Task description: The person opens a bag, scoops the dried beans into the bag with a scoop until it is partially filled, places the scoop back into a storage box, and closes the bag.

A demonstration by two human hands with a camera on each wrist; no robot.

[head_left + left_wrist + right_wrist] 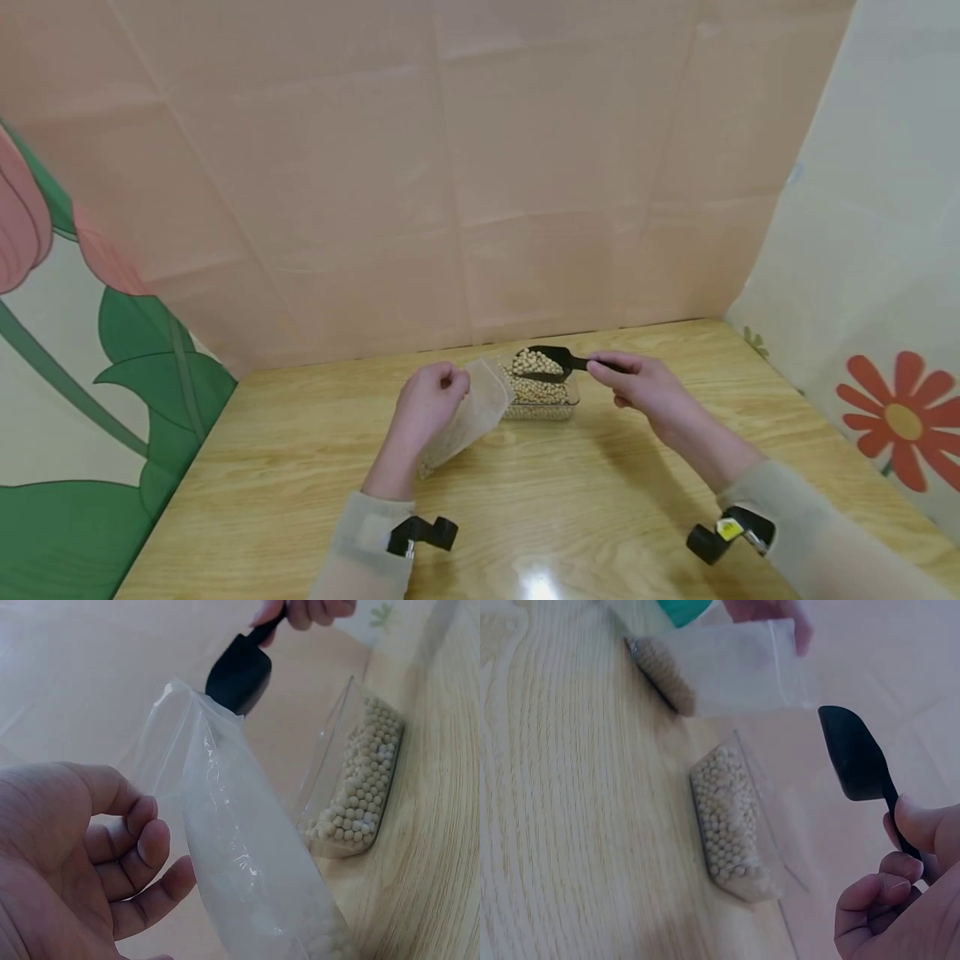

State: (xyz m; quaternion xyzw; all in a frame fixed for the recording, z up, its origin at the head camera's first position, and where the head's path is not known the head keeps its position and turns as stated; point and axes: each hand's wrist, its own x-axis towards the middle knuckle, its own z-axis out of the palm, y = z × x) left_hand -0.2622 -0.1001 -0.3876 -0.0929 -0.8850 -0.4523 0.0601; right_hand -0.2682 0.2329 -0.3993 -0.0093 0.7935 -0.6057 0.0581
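Observation:
My left hand [433, 402] pinches the upper edge of a translucent plastic bag [474, 408], which stands tilted on the table. Pale round beans [666, 677] lie in the bottom of the bag, seen in the right wrist view. In my right hand [654, 388] is the handle of a black scoop [855, 759], its bowl heaped with the same beans [536, 362] in the head view. The scoop's tip is close to the bag's mouth in the left wrist view. Below the scoop sits a clear rectangular container [542, 413] holding many more beans [724, 817].
A wood-grain table [300, 467] carries everything. Behind it hangs a pinkish sheet [450, 208], close to the container. Panels with a green leaf [142, 325] on the left and a red flower [903, 421] on the right flank the table.

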